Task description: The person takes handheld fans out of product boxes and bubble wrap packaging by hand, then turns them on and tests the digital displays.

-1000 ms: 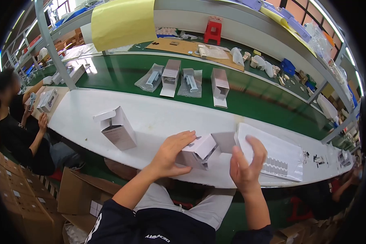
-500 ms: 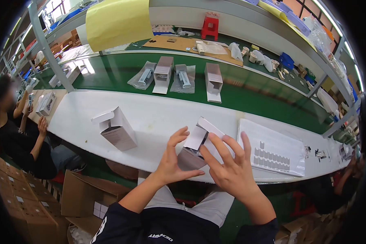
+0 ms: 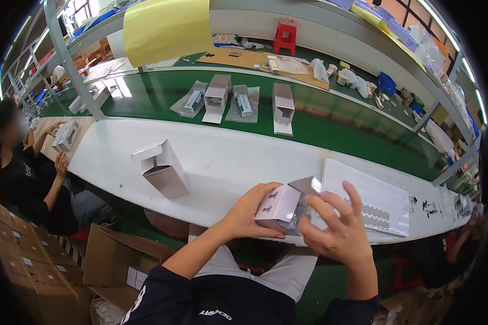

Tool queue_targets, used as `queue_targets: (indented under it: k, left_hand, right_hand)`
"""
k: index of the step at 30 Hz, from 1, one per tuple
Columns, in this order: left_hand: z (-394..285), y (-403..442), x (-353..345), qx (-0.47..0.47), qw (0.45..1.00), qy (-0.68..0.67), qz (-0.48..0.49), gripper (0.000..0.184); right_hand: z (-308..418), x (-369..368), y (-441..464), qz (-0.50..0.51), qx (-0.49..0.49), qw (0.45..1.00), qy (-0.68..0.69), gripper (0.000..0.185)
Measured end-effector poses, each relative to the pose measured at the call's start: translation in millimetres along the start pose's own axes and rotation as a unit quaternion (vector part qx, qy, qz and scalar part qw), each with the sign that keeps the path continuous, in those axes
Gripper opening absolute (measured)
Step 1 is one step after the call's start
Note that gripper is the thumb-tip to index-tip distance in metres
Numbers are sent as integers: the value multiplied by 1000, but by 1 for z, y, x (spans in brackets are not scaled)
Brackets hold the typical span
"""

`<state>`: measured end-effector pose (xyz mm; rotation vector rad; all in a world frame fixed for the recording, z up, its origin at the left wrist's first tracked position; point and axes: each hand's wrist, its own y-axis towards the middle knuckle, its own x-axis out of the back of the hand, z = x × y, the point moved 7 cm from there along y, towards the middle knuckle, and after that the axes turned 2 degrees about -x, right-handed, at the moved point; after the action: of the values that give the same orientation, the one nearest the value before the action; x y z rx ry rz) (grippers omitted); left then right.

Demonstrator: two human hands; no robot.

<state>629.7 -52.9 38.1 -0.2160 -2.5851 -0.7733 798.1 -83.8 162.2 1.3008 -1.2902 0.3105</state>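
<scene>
Head view. The left hand (image 3: pixel 250 212) grips a small carton (image 3: pixel 279 205) over the near edge of the white worktop (image 3: pixel 222 157). The right hand (image 3: pixel 341 227), its bent fingers spread wide, is at the carton's open end; contact cannot be told. An open box (image 3: pixel 168 179) stands on the worktop's left part; a label sheet (image 3: pixel 358 184) lies on its right. Beyond the worktop, a green surface (image 3: pixel 331 122) bears two bagged devices (image 3: pixel 244 103).
</scene>
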Motion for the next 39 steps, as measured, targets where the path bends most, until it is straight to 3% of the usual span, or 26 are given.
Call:
queue_targets:
  k: [5, 8, 10, 12, 14, 16, 18, 23, 26, 32, 35, 39]
  left_hand:
    - [9, -2, -12, -10, 1000, -23, 15, 109]
    - [10, -5, -21, -12, 1000, -6, 28, 104]
    - [4, 1, -22, 12, 999, -31, 29, 99]
    - [-15, 10, -8, -29, 999, 33, -16, 94]
    - [-38, 25, 7, -47, 994, 94, -21, 90]
    - [-68, 41, 26, -40, 987, 154, 13, 87]
    - [-96, 58, 37, -78, 967, 242, 24, 82]
    - [-129, 82, 46, -69, 934, 347, 52, 76]
    - [-126, 83, 48, -47, 932, 355, 50, 76]
    - [-120, 81, 55, 5, 925, 379, 28, 75]
    - [-116, 80, 58, 36, 917, 396, 20, 75]
    - [-111, 79, 61, 71, 911, 406, 22, 75]
  right_hand:
    - [-4, 7, -37, -33, 5, 999, 8, 18]
    - [-6, 1, -59, 1, -14, 998, 58, 18]
    - [-15, -7, -64, -9, -94, 992, 85, 13]
    - [-28, -14, -70, -19, -186, 979, 86, 12]
    - [-41, -29, -82, -49, -255, 945, 197, 21]
    - [-51, -50, -91, -91, -316, 895, 300, 26]
    - [-57, -88, -102, -116, -381, 786, 473, 33]
    - [-38, -158, -79, -125, -418, 498, 749, 56]
    - [-21, -186, -54, -66, -380, 267, 883, 60]
    - [-17, -218, -35, -13, -262, 160, 951, 61]
    - [-23, -224, -39, -25, -300, 134, 944, 56]
    - [-36, -228, -44, -53, -348, 214, 911, 51]
